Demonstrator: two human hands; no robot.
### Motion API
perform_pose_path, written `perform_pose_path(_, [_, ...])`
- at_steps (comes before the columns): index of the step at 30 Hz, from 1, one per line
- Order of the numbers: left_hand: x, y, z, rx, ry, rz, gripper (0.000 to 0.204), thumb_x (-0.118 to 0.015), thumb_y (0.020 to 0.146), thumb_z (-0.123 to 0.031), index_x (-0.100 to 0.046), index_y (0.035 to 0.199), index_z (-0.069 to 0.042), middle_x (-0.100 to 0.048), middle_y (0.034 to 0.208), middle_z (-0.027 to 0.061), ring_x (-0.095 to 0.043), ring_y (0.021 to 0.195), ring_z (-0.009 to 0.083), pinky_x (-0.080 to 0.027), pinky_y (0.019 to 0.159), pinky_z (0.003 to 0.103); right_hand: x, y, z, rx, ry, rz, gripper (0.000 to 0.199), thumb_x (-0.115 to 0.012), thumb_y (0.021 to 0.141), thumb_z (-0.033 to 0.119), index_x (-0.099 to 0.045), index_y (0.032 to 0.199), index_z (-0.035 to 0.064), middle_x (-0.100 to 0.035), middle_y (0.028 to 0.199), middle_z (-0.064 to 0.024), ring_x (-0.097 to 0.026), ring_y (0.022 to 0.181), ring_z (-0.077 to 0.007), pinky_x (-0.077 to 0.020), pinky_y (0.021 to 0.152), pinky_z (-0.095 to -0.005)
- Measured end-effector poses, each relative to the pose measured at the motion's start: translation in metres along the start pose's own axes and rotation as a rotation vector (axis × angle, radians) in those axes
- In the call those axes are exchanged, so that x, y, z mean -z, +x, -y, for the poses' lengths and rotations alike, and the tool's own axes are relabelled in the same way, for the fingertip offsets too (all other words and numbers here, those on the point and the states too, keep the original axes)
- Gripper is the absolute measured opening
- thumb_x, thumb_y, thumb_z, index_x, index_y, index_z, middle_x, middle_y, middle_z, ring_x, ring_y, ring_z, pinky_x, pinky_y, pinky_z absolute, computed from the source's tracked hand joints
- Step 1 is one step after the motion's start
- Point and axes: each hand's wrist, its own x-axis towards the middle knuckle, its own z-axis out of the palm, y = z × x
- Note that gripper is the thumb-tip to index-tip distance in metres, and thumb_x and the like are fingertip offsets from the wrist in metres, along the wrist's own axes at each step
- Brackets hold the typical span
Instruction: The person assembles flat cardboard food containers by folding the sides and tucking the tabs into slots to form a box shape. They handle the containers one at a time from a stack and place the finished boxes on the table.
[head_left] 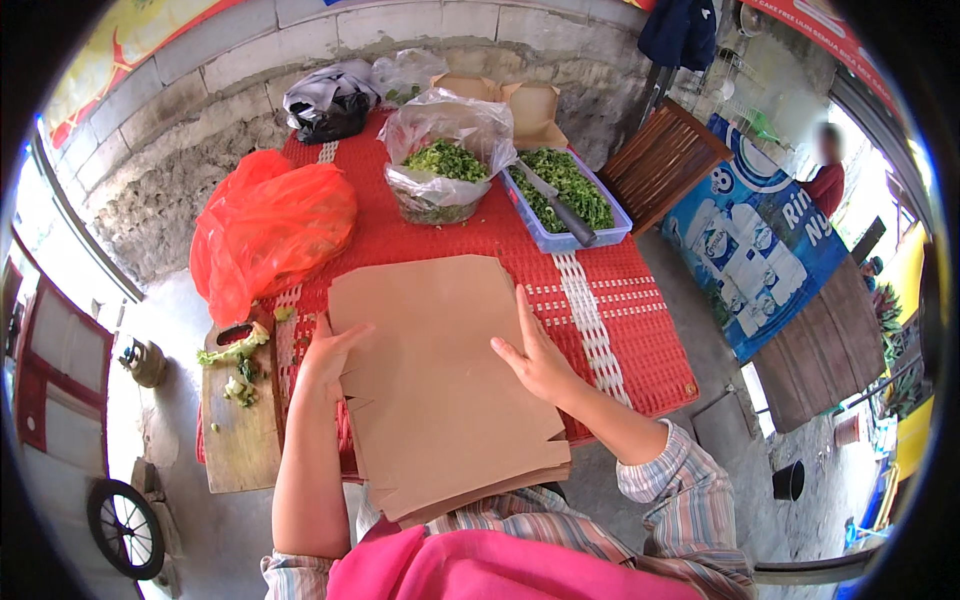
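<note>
A stack of flat brown cardboard sheets [440, 370], with slits cut along the edges, lies in front of me over the near edge of the table. My left hand [330, 352] presses on its left side, thumb over the top sheet. On the right side, my right hand [538, 362] has its palm and fingers along the edge, thumb over the top. The stack is held between both hands; some left fingertips are hidden. Beyond it stand a plastic-lined bowl [430, 205] of chopped greens and a blue-rimmed tub [590, 235] of chopped greens, with a knife [565, 212] across it.
A red woven cloth [650, 350] covers the table. At the left lie a red plastic bag [270, 225] and a wooden cutting board [232, 440] with vegetable scraps. Farther back are a black bag [335, 112] and an open cardboard box [535, 110]. A wooden chair [665, 160] stands right.
</note>
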Motion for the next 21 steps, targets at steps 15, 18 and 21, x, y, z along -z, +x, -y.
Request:
perform_pose_path(15, [-0.010, 0.082, -0.015, -0.250, 0.482, -0.010, 0.060, -0.078, 0.079, -0.012, -0.051, 0.131, 0.002, -0.065, 0.122, 0.0166, -0.064, 0.111, 0.0284, -0.052, 0.095, 0.040, 0.056, 0.030, -0.064, -0.259, 0.486, -0.321, 0.042, -0.064, 0.094, 0.011, -0.050, 0.132, 0.0034, -0.064, 0.108, -0.0127, -0.067, 0.097, -0.0218, -0.0539, 0.088, -0.0345])
perform_pose_path(18, [-0.001, 0.087, -0.004, -0.348, 0.672, -0.103, 0.078, -0.081, 0.077, -0.018, -0.043, 0.142, 0.002, -0.054, 0.136, 0.0243, -0.054, 0.127, 0.0349, -0.046, 0.105, 0.042, 0.093, 0.035, -0.073, -0.398, 0.615, -0.550, 0.067, -0.058, 0.097, 0.007, -0.017, 0.150, 0.0019, -0.062, 0.105, -0.0153, -0.068, 0.093, -0.0262, -0.0564, 0.086, -0.0382])
perform_pose_path(21, [-0.006, 0.089, 0.004, -0.408, 0.833, -0.217, 0.095, -0.082, 0.076, -0.024, -0.032, 0.152, 0.001, -0.037, 0.151, 0.0310, -0.038, 0.142, 0.0398, -0.037, 0.115, 0.044, 0.118, 0.052, -0.086, -0.404, 0.831, -0.544, 0.089, -0.054, 0.100, 0.015, 0.019, 0.151, 0.0065, -0.063, 0.105, -0.0216, -0.069, 0.091, -0.0314, -0.0584, 0.084, -0.0411])
